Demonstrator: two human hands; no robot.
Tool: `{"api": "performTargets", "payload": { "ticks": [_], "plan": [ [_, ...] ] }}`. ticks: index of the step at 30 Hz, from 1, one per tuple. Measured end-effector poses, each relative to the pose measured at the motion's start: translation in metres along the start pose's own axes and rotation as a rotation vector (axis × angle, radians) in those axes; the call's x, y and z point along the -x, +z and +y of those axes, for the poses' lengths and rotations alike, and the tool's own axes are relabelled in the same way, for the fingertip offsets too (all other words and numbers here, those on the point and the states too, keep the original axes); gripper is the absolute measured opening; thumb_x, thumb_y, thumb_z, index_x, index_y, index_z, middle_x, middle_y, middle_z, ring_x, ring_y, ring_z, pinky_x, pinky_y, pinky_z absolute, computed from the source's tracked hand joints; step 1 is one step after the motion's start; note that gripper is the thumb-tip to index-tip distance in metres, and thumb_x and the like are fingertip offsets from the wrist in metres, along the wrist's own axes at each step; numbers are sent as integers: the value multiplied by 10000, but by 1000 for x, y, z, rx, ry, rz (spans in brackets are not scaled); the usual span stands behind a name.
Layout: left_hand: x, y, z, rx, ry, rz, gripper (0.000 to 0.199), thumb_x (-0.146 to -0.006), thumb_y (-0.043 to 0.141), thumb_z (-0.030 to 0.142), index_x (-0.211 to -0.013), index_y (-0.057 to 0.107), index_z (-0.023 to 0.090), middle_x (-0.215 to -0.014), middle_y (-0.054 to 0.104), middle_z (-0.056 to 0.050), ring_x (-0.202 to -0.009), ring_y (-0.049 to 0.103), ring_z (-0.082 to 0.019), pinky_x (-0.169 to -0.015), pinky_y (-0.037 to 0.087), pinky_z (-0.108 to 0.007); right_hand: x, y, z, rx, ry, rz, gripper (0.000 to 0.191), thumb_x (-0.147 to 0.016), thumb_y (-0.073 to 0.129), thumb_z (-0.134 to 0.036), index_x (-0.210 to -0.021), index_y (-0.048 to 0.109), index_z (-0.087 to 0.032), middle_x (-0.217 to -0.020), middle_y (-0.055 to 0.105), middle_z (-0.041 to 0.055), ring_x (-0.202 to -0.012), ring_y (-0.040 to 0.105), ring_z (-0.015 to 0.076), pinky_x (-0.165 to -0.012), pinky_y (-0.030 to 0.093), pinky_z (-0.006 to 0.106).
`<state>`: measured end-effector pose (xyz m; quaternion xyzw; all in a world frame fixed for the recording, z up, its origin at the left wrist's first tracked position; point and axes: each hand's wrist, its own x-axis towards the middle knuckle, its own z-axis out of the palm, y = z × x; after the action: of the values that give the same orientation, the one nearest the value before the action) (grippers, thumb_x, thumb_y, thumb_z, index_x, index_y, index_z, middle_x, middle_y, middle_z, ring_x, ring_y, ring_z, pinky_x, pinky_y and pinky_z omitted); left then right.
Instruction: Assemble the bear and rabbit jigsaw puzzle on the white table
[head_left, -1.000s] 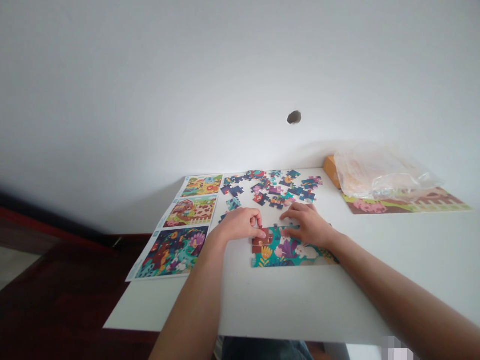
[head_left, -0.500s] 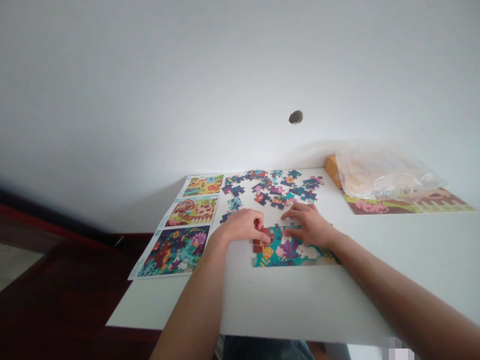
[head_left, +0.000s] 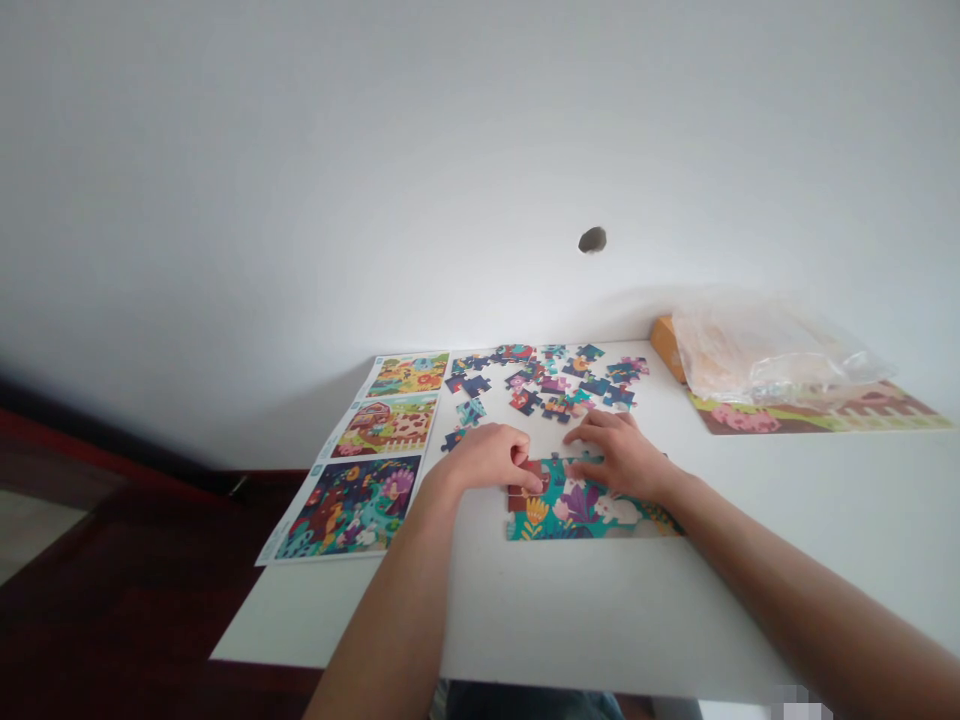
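Note:
Joined puzzle pieces (head_left: 581, 512) form a teal strip with a white rabbit and flowers on the white table. My left hand (head_left: 499, 460) touches the strip's red-brown left end with its thumb, its other fingers curled in. Over the strip's upper middle rests my right hand (head_left: 616, 455), fingers spread, fingertips on and just beyond the upper edge. Several loose puzzle pieces (head_left: 553, 384) lie behind both hands. A sheet with three printed pictures (head_left: 349, 508) is at the left; its lowest picture shows a similar rabbit scene.
At the back right, a clear plastic bag (head_left: 772, 350) lies against an orange box (head_left: 666, 345) and partly over a farm picture with pigs (head_left: 750, 418). A wall with a hole (head_left: 592, 240) rises behind the table (head_left: 562, 620).
The whole view has shifted slightly, so everything sits a little lower. Both hands keep nearly the same place on the strip.

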<state>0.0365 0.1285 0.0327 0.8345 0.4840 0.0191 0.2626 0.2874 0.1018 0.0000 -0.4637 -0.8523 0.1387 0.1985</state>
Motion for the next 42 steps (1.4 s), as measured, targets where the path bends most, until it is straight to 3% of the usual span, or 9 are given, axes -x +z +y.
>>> {"api": "performTargets", "payload": {
  "ticks": [4,9,13,21,26,28,33,36,42],
  "plan": [
    [1,0,0,33,33,83,454,-673,759,530,-600,472,187,-577,515,62,-543,420,-98,-535,242,-250,0,1,0,5,10,1,326,-840,694,-480,-1092,689,-274,-1050,631,63,-1053,599,263,-969,374,451],
    [-5,0,-7,42,-18,465,437,-885,504,526,-615,457,185,-571,482,43,-557,399,-105,-572,264,-244,0,4,3,-6,1,7,331,-835,694,-493,-1087,689,-278,-1061,627,64,-1062,595,259,-969,373,444],
    [-9,3,-11,-18,-112,628,462,-900,469,550,-613,477,189,-560,480,39,-550,396,-111,-573,252,-249,0,3,3,-4,-3,7,344,-836,689,-504,-1090,687,-273,-1078,625,66,-1054,601,254,-963,378,441],
    [6,15,1,-43,-84,574,271,-913,512,425,-799,637,213,-775,665,-2,-721,575,-146,-663,367,-253,5,-2,1,-29,-39,42,306,-898,616,-485,-1069,700,-245,-959,660,52,-920,637,207,-899,412,394],
    [26,18,22,-33,170,610,169,-887,566,296,-998,660,209,-1022,678,-67,-1029,595,-218,-929,450,-343,8,-3,8,-83,-49,113,244,-913,592,-403,-1026,712,-223,-892,675,43,-816,638,176,-818,450,342],
    [45,27,29,-70,213,633,172,-905,542,283,-991,670,208,-1073,671,-86,-1055,590,-231,-971,449,-382,9,-4,10,-89,-38,147,225,-913,582,-373,-1014,715,-221,-891,679,45,-810,635,176,-797,456,334],
    [103,77,29,-220,102,661,405,-909,554,360,-1296,595,246,-1376,576,-98,-1320,463,-320,-1075,405,-493,8,-4,6,-61,-17,175,198,-909,569,-330,-992,715,-223,-894,682,44,-830,634,183,-819,446,343],
    [123,99,23,-276,41,646,532,-895,573,442,-1392,525,257,-1490,482,-86,-1419,340,-357,-1105,372,-542,8,-2,1,-25,-25,168,209,-918,555,-333,-1006,710,-223,-908,687,52,-865,638,197,-873,421,382],
    [123,98,33,-269,-42,590,505,-901,543,506,-1356,565,288,-1513,444,-79,-1436,299,-363,-1106,357,-576,15,0,-26,62,-71,125,292,-939,542,-401,-1121,684,-223,-1091,682,97,-1040,598,249,-950,386,434]
  ]
}}
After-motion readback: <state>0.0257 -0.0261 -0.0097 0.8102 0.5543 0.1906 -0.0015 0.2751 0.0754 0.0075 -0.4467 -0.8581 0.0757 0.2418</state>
